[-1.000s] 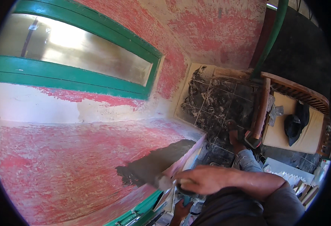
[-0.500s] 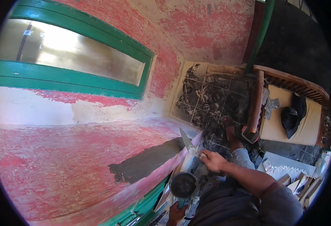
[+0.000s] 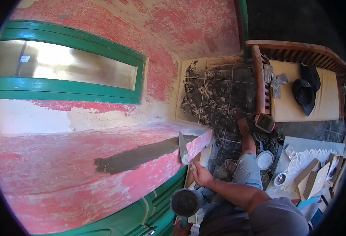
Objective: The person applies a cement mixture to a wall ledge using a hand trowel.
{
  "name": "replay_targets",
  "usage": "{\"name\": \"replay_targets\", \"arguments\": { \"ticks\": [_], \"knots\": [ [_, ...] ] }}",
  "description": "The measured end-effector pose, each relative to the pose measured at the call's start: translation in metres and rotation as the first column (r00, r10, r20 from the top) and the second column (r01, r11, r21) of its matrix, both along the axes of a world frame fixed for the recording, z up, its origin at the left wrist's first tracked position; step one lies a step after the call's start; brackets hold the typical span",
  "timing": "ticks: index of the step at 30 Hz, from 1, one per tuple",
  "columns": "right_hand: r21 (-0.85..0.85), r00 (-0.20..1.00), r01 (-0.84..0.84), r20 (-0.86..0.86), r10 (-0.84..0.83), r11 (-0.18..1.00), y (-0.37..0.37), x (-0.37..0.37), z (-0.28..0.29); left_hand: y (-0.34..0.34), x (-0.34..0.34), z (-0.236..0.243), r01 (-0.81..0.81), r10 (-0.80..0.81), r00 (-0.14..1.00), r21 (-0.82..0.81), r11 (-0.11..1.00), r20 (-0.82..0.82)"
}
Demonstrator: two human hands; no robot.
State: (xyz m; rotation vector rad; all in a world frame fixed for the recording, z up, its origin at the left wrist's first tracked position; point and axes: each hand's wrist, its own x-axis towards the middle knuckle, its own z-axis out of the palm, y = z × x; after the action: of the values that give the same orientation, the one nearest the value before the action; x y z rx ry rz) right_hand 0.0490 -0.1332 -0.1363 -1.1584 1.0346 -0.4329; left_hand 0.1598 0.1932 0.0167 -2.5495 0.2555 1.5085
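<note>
My right hand (image 3: 201, 175) is closed round the handle of a pointed trowel (image 3: 183, 148). The trowel's blade stands near the right end of a dark grey mortar strip (image 3: 141, 154), at the front edge of a red and white worn ledge (image 3: 54, 167). Lower down, my left hand (image 3: 182, 229) grips the teal handle of a round dipper (image 3: 184, 201), which has grey mortar inside. The dipper is held in front of the ledge, below its edge. Whether the blade touches the ledge cannot be made out.
A green-framed window (image 3: 70, 86) is set in the wall above the ledge, and green panelling (image 3: 137, 218) lies below it. To the right are a wooden daybed (image 3: 299, 106) with a dark cap, a white round lid or bucket (image 3: 265, 160), and cluttered boxes (image 3: 314, 181). Dark dusty tiles (image 3: 216, 94) cover the floor.
The view has shifted. The trowel has turned more upright, and its blade now lies over the ledge's front edge at the mortar strip. The dipper stays in my left hand.
</note>
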Motion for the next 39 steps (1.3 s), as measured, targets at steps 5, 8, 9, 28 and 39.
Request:
{"name": "replay_targets", "arguments": {
  "ticks": [5, 8, 9, 28, 39],
  "knots": [
    [-0.047, 0.994, -0.099, 0.030, 0.101, 0.994, 0.047, -0.049, 0.003, 0.013, 0.007, 0.012, 0.980, -0.849, 0.171, -0.173, 0.095, 0.499],
    [0.015, 0.987, -0.155, -0.033, 0.155, 0.988, 0.046, -0.077, 0.012, 0.006, 0.014, 0.010, 0.807, -0.663, 0.582, -0.233, 0.543, 0.471],
    [0.095, 0.975, -0.187, -0.101, 0.197, 0.978, 0.039, -0.082, 0.014, 0.003, 0.014, 0.008, 0.637, -0.498, 0.747, -0.259, 0.726, 0.441],
    [-0.105, 0.922, -0.387, -0.027, 0.387, 0.916, -0.080, -0.088, 0.149, -0.091, -0.012, 0.025, -0.273, 0.249, 0.961, -0.290, 0.917, -0.117],
    [0.053, 0.995, 0.022, 0.091, -0.027, 0.998, -0.038, -0.058, 0.074, -0.115, -0.031, 0.043, -0.316, 0.311, 0.947, -0.401, 0.860, -0.080]
  ]
}}
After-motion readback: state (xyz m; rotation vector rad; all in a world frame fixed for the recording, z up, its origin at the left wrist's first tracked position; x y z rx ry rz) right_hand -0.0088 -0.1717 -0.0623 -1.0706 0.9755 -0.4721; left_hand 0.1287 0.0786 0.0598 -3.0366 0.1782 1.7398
